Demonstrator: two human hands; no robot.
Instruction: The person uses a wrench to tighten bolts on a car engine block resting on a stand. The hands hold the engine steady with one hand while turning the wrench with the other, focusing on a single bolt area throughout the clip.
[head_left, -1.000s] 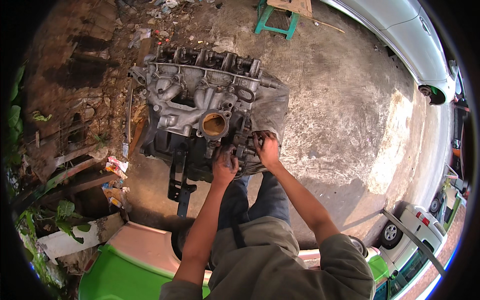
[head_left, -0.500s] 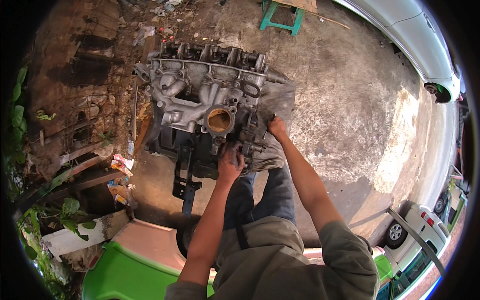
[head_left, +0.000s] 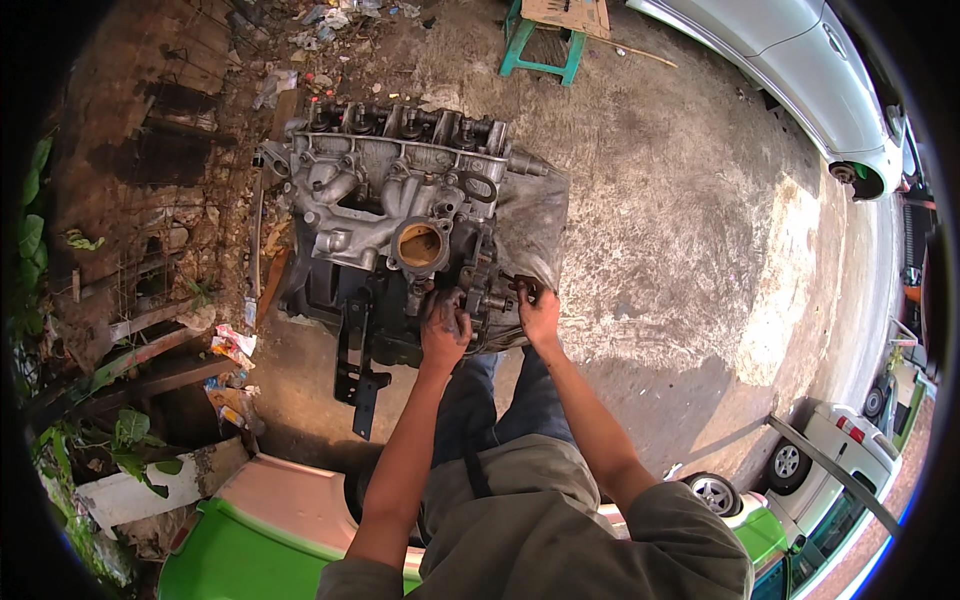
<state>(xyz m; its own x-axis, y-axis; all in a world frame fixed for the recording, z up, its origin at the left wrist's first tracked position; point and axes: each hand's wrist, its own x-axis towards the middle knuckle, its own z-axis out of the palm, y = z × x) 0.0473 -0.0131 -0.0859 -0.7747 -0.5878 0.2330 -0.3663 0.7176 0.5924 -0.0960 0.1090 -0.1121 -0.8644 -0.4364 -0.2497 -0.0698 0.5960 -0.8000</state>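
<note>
A greasy car engine (head_left: 345,260) stands before me, with a pale metal intake manifold (head_left: 335,215) and a round throttle opening (head_left: 420,246) on the side that faces up. My left hand (head_left: 445,330), its fingers blackened, lies against the dark engine block just below that opening. Its fingers are curled in, and whatever they hold is hidden. At the engine's right end, beside a stub of shaft, my right hand (head_left: 539,312) is closed with the fingertips together. Something small and dark shows at those fingertips, too unclear to name.
Under the engine's right end lies a grey sheet (head_left: 535,215). A black metal bracket (head_left: 355,375) juts from its lower left. A green-legged stool (head_left: 545,45) stands at the far side, a silver car (head_left: 790,60) far right. Rubble and planks (head_left: 170,340) cover the left ground.
My right hand has moved in, left and down, from beside the engine to its right end. Its slim dark tool no longer shows clearly. My left hand remains on the block.
</note>
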